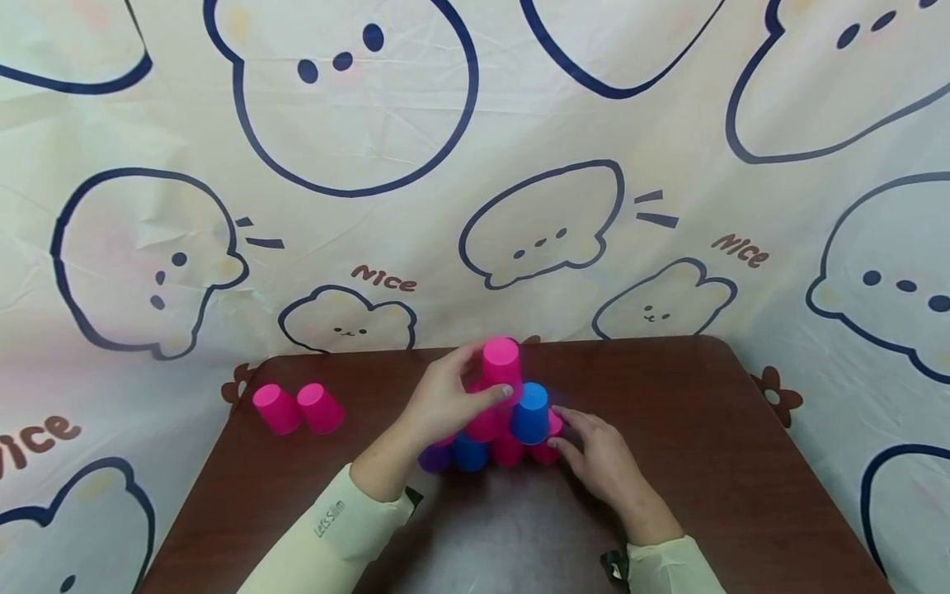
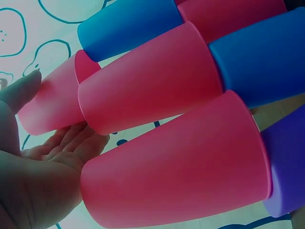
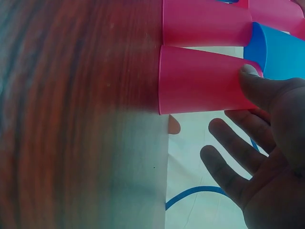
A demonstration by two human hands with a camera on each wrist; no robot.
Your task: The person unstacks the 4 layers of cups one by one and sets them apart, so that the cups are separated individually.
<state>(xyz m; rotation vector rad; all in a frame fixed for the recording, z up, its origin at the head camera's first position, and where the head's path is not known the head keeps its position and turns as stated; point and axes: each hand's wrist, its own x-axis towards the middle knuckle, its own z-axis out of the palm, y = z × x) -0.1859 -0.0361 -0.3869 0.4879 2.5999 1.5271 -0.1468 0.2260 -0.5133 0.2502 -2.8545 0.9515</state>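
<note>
A stack of pink, blue and purple cups stands upside down in tiers, with a purple cup [image 1: 435, 458] at its lower left and a blue cup [image 1: 530, 414] on its right side. My left hand [image 1: 443, 396] holds the topmost pink cup [image 1: 500, 358] [image 2: 52, 98], thumb on the near side and fingers behind. In the left wrist view, the left hand [image 2: 43, 176] is beside the upper cups. My right hand [image 1: 604, 462] [image 3: 271, 162] pinches the lower right pink cup [image 3: 205, 81] between thumb and index finger; its other fingers are spread.
Two pink cups [image 1: 277, 408] [image 1: 322, 407] stand upside down side by side at the back left of the brown table [image 1: 705, 462]. A patterned cloth [image 1: 416, 239] hangs behind the table's back edge and along its sides.
</note>
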